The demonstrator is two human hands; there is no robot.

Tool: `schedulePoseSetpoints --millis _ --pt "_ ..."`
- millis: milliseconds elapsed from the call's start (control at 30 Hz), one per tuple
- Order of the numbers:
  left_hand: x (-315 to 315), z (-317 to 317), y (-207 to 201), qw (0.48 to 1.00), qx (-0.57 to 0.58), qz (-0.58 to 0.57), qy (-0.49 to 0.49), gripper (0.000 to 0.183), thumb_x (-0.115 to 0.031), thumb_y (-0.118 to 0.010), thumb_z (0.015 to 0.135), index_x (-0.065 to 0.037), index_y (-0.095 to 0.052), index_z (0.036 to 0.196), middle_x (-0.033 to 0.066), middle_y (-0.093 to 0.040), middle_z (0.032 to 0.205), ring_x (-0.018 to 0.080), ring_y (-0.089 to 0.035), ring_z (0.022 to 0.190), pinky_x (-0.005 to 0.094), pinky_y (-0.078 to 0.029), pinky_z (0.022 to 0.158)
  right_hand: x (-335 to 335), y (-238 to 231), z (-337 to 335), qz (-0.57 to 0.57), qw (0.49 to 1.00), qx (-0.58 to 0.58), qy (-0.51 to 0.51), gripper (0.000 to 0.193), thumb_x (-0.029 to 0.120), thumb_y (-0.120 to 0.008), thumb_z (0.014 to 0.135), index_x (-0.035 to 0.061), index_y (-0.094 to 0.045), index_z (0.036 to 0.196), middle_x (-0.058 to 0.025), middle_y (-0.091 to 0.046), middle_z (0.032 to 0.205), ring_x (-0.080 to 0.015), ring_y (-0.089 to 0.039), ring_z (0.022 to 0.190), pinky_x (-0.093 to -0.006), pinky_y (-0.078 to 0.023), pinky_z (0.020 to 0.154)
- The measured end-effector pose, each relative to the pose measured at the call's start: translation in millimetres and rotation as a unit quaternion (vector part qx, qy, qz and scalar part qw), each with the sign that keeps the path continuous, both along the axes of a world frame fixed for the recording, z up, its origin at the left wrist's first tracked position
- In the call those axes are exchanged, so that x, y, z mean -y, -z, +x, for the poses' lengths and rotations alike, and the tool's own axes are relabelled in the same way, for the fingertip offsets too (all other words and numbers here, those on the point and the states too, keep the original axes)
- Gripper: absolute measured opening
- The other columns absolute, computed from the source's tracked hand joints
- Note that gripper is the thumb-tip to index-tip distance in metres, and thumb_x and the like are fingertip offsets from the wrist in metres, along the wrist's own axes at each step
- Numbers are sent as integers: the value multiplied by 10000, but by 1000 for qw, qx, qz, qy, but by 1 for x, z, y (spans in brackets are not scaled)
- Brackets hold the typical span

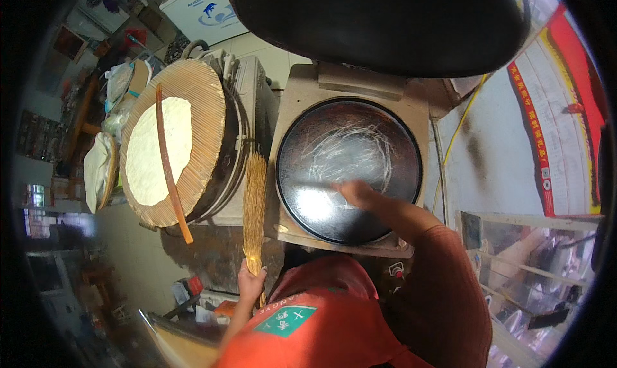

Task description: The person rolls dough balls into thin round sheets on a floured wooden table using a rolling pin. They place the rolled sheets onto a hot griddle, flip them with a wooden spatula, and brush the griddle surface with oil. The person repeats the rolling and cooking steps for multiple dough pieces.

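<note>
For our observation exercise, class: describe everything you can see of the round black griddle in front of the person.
The griddle is a round, flat, dark plate, glossy and looking like metal, set level in a square tan housing. Thin whitish streaks swirl across its middle, and light glares near its front edge. Its dark round lid stands raised behind it. The right hand reaches over the front part; contact is unclear.

The boxy metal stand [411, 105] carries the round black griddle [349, 169], streaked pale; beside it, a round woven board [205, 98] bears a flat pancake [157, 153] and a long wooden stick [168, 166].
</note>
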State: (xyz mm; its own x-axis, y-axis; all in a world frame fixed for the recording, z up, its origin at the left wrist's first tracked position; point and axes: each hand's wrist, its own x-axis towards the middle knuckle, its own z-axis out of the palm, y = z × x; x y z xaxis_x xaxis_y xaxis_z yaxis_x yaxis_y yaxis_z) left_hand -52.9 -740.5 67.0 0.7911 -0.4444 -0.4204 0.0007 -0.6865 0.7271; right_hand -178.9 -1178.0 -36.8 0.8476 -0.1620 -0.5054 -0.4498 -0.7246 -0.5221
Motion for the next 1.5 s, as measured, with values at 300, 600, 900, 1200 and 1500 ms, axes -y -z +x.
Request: schedulePoseSetpoints --millis 300,600,900,1200,1500 --pt "33 36 19 967 87 -30 238 619 -267 -760 847 -27 -474 1340 266 -691 1011 435 -678 933 487 -533 803 -88 -33 -163 131 868 126 463 239 265 -508 1040 64 -559 1160 -142 -665 852 -282 -646 692 -435 -537 620" --pt "121 58 -19 831 159 96 524 772 -275 -600 969 -102 -179 1592 317 -627 1183 505 -628 1030 538 -517 861 -202 -118 -130 481 531 287 636 124 177 -563 1011 100 -476 966 -34 -533 725 -109 -454 498 -269 -372 425" --pt "138 49 -34 751 247 -5 612 752 -278 -617 963 -91 -229 1580 297 -627 1085 493 -640 907 554 -521 813 -240 -132 -150 457 508 323 655 174 207 -586 1013 86 -472 963 -37 -529 717 -103 -446 495 -269 -366 416" --pt "155 -5 -67 767 176 -141 600 680 -233 -620 975 -57 -293 1545 323 -575 1315 485 -577 1192 487 -483 992 -197 -110 -197 -320 852 99 403 183 82 -584 886 40 -534 1057 -173 -675 899 -344 -713 839 -448 -579 707" --pt "179 -1 -23 940 138 -7 313 600 -219 -648 968 -46 -375 1474 159 -635 985 241 -634 771 391 -527 638 -159 -52 -402 -259 812 71 518 175 186 -595 866 51 -605 978 -150 -685 1018 -336 -665 1029 -473 -538 852"
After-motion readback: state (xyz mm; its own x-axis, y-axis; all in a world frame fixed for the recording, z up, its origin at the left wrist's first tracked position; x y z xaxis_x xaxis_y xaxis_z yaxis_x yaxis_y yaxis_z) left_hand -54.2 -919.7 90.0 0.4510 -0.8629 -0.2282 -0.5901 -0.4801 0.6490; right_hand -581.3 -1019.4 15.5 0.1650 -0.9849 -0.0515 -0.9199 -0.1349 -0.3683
